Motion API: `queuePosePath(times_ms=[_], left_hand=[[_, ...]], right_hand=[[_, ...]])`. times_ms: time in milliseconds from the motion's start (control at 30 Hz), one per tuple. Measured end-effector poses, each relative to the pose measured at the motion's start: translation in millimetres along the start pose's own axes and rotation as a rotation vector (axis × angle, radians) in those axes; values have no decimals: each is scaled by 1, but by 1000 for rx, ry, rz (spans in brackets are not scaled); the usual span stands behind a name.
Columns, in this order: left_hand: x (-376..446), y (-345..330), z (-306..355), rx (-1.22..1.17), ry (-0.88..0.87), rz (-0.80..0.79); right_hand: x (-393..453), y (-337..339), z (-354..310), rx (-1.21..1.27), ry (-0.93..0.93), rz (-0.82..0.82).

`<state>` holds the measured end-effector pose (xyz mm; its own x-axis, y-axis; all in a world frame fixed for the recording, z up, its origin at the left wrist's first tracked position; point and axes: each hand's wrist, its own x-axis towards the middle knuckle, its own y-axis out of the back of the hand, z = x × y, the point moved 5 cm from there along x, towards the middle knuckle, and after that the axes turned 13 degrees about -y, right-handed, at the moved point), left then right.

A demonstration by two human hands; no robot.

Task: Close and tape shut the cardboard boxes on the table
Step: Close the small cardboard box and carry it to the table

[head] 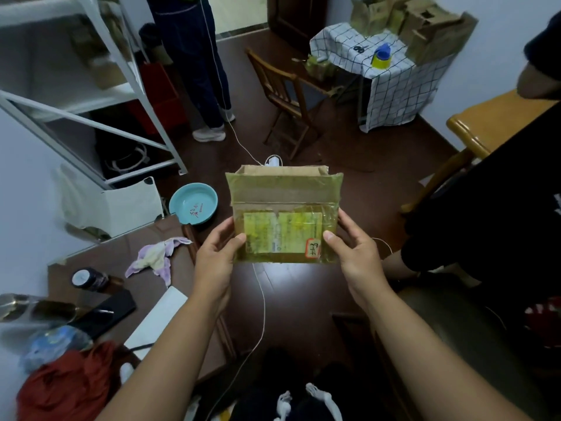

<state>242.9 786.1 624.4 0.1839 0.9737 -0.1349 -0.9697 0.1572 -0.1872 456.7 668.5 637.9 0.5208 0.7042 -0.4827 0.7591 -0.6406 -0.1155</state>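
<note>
Hands (pixel 217 253) hiding box (pixel 285 214) sides

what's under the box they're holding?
The cardboard box is held in the air by the left hand and right hand. Below it: dark floor and a white cord. The box's underside is hidden.

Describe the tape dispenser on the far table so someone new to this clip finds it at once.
Look to the small table draped in a white grid-check cloth at the upper right, against the wall. On the cloth, in front of the stacked cardboard boxes, stands a yellow-and-blue object, seemingly the tape dispenser. It is the only brightly coloured item there; the black scissors lie just to its left.
</note>
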Motion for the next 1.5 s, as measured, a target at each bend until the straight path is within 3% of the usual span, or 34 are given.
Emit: queuePosePath(times_ms=[367, 767, 967, 1500], left_hand=[[97, -63, 8, 97, -15, -106], [249, -210, 11, 168, 15, -157], [296, -265, 18, 178, 12, -185], [486, -395, -1, 129, 92, -399]], right_hand=[[94, 9, -50, 5, 21, 44], [272, 62, -138, 74, -26, 77], [320, 83, -177, 85, -22, 88], [480, 103, -257, 119, -24, 338]])
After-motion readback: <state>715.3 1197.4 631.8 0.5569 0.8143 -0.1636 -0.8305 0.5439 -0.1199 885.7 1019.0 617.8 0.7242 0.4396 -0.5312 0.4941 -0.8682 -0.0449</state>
